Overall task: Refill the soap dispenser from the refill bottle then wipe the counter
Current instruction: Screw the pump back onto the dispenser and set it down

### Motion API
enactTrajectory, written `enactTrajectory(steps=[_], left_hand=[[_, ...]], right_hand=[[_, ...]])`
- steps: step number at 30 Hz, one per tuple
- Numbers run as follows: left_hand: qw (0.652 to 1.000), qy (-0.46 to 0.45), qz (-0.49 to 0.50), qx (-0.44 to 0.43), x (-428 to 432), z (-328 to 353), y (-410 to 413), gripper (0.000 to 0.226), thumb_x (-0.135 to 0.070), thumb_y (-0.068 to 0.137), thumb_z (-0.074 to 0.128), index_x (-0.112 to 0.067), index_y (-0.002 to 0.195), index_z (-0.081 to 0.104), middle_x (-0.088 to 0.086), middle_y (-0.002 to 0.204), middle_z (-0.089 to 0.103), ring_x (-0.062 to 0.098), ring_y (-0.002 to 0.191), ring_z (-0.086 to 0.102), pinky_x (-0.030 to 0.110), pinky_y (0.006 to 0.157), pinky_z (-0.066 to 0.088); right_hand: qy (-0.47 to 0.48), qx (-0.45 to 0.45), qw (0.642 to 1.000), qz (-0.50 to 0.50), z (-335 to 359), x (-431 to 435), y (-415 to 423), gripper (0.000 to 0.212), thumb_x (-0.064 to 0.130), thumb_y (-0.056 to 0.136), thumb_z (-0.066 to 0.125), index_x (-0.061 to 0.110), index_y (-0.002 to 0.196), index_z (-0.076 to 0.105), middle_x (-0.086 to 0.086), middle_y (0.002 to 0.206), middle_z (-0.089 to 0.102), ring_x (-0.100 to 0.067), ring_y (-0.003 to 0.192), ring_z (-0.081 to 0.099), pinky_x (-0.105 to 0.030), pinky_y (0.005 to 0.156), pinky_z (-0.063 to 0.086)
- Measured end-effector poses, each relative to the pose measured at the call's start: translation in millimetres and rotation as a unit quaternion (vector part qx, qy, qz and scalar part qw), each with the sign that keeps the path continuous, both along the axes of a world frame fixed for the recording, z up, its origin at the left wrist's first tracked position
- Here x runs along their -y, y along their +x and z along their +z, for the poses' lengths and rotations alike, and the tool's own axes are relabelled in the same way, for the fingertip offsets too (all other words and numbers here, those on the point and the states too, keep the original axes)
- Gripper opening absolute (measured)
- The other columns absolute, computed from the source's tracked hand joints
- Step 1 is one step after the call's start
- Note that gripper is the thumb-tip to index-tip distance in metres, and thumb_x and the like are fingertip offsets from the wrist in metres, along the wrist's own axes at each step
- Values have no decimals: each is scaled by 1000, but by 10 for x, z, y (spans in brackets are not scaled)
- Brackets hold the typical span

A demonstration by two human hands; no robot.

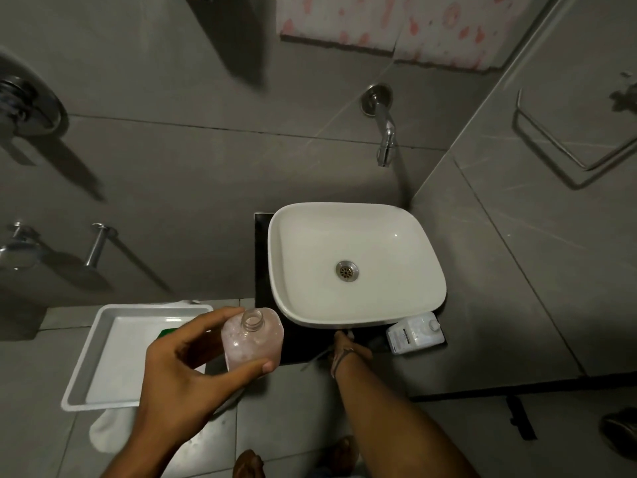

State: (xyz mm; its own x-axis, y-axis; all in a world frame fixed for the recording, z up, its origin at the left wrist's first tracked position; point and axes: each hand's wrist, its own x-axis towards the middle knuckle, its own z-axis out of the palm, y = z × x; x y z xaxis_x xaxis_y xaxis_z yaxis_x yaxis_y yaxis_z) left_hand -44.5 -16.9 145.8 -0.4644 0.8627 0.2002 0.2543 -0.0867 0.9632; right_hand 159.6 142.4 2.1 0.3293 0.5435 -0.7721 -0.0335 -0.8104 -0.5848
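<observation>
Dispenser [252, 339] clear pinkish (uncapped), in left hand [182, 370].

Left hand [179, 370] curled in a grip, thumb and fingers apart; right hand [348, 350] extended, mostly hidden.

A single wide-angle view from the person's head looks steeply down and forward, close over the white basin [356, 263] and dark worktop [262, 257], taking in both forearms below and the grey tiled walls bending outward above.
</observation>
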Motion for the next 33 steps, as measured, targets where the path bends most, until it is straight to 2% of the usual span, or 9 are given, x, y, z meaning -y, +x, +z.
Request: enactTrajectory(steps=[3,5,7,9,12,18,23,26,33], left_hand=[[1000,8,6,15,93,-46,39,75,-46,47,101,-35,118,80,-11,114,83,16,107,80,28,87,66],[1000,6,3,12,63,-44,43,72,-44,48,102,-32,116,81,-9,113,84,18,105,81,30,87,67],[1000,4,2,14,49,-101,8,71,-43,49,103,-31,116,82,-7,112,84,20,105,81,34,87,68],[1000,-4,6,19,35,-42,-16,72,-44,50,103,-31,117,81,-9,113,84,19,105,81,38,87,68],[1000,-5,5,16,6,10,-28,71,-45,52,103,-36,118,80,-13,113,83,16,104,80,37,85,68],[1000,-2,7,-2,-39,154,53,70,-48,52,103,-38,117,80,-17,110,83,11,102,79,32,84,67],[1000,0,-2,-10,-33,247,107,72,-50,51,104,-34,117,81,-17,110,83,10,103,80,30,88,66],[1000,-2,-2,-13,-9,285,103,72,-46,54,106,-34,120,81,-15,113,83,12,105,79,35,90,67],[1000,-4,17,-21,74,334,48,71,-48,54,106,-39,119,80,-19,112,82,9,104,79,35,89,67]], right_hand=[[19,-9,1000,-24,98,88,39,12,7,87,69,-3,94,69,-20,100,69,-30,83,61,-44,90,55],[47,-56,997,3,210,187,85,18,0,91,64,-7,106,69,-15,86,65,-28,76,60,-42,89,53],[99,-89,990,36,465,261,158,20,-4,92,64,-8,111,68,-11,80,64,-26,80,61,-41,85,53],[196,-86,974,73,869,284,209,14,-1,91,68,-8,104,70,-9,84,71,-23,87,66,-36,81,58],[342,-109,927,112,1675,258,243,8,6,89,74,7,96,76,-8,95,80,-12,85,74,-23,69,61],[564,-145,784,214,3079,382,85,31,24,82,80,14,112,76,-6,104,79,-21,94,77,-26,72,62],[618,-119,718,295,3390,509,-158,27,16,83,82,26,108,77,2,104,79,-19,96,77,-35,83,63],[616,-98,712,324,3364,537,-234,30,18,83,83,22,112,77,4,103,79,-16,94,77,-34,83,63],[601,-66,704,373,3210,617,-324,29,20,83,81,20,112,77,14,100,79,-9,91,75,-20,76,60]])
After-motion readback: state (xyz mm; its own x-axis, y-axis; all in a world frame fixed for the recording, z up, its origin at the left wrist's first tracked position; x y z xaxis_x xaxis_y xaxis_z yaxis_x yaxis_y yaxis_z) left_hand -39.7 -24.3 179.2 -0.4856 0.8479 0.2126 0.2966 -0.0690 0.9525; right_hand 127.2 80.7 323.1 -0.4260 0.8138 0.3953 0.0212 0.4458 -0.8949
